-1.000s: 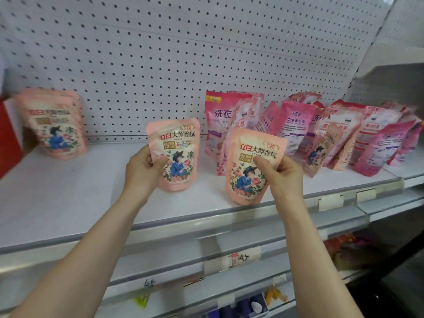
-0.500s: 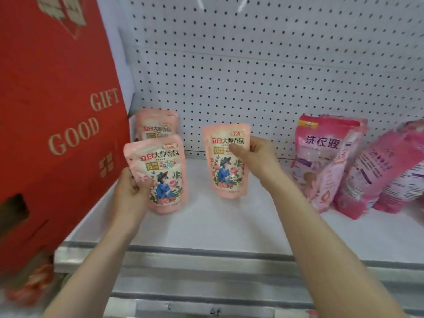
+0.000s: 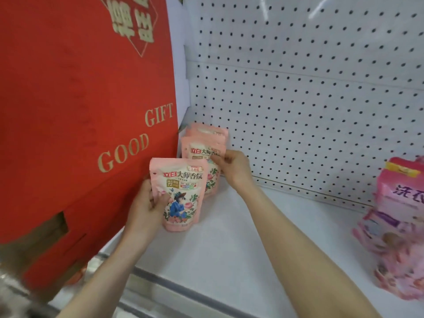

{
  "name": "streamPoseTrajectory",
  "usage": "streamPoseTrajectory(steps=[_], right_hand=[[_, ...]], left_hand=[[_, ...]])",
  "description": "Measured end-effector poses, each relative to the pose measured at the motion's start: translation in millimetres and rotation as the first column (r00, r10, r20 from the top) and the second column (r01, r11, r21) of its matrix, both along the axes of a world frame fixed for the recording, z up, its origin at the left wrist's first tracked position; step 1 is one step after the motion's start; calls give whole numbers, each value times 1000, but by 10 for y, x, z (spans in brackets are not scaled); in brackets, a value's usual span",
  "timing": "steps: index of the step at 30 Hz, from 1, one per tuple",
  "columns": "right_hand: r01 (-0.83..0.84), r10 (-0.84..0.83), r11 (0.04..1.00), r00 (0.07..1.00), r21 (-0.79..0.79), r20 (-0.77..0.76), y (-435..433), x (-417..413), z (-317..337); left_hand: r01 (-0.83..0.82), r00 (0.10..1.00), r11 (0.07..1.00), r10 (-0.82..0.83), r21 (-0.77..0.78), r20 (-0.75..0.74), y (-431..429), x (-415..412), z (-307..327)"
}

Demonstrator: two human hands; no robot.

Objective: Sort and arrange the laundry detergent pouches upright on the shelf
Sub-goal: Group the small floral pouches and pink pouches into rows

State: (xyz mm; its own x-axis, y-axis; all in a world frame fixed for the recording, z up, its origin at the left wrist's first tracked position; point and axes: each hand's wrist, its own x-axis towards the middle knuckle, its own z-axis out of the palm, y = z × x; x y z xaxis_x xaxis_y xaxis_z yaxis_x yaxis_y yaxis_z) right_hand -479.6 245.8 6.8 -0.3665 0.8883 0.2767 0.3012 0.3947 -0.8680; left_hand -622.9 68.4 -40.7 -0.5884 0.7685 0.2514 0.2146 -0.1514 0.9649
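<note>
Beside the red gift box (image 3: 80,111), at the left end of the shelf (image 3: 229,244), your right hand (image 3: 234,168) pinches the rear pouch (image 3: 197,152) against the standing row (image 3: 207,131); your left hand (image 3: 146,207) grips the front pouch (image 3: 181,191). Seat each base flat, labels out

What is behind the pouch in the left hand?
Another light-pink pouch, pinched by the right hand, then rear pouches by the pegboard. The front pouch and each other cover their lower parts.

Red gift box (image 3: 80,111), white pegboard (image 3: 298,106)
</note>
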Motion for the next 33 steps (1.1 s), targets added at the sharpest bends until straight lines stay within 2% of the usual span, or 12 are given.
streamPoseTrajectory(steps=[3,6,8,10,11,12,15,19,23,25,28,33], right_hand=[[0,0,1000,998,12,-61,31,9,-48],[-15,16,999,1000,38,-23,-23,51,47],[66,-63,984,998,168,-21,-67,126,159],[180,-150,939,981,292,-122,-171,229,294],[173,-128,934,979,311,-160,-238,273,362],[111,-69,943,987,313,-143,-307,313,421],[-140,127,970,989,199,79,-453,334,477],[-107,97,967,994,233,54,-476,269,523],[-240,201,948,961,210,191,-471,243,470],[-208,140,929,963,306,229,-431,208,403],[-103,34,912,984,397,177,-373,134,359],[-22,-37,909,990,417,133,-329,61,283]], left_hand=[[16,1000,1000,-16,-8,0,52,30,5],[37,999,999,-37,-15,-18,118,42,23],[54,997,998,-56,-25,-55,160,36,32],[73,995,997,-75,-37,-68,194,57,53],[79,994,996,-82,-41,-71,216,73,68],[83,993,995,-86,-49,-74,240,96,86],[91,990,994,-98,-68,-104,321,117,98],[-35,978,998,24,-52,-205,342,102,79],[-77,943,995,54,-58,-330,242,119,18],[-57,935,990,8,-128,-356,221,121,-45],[-38,921,973,-55,-227,-387,267,129,-103],[-46,886,961,-87,-272,-456,422,107,-122]])
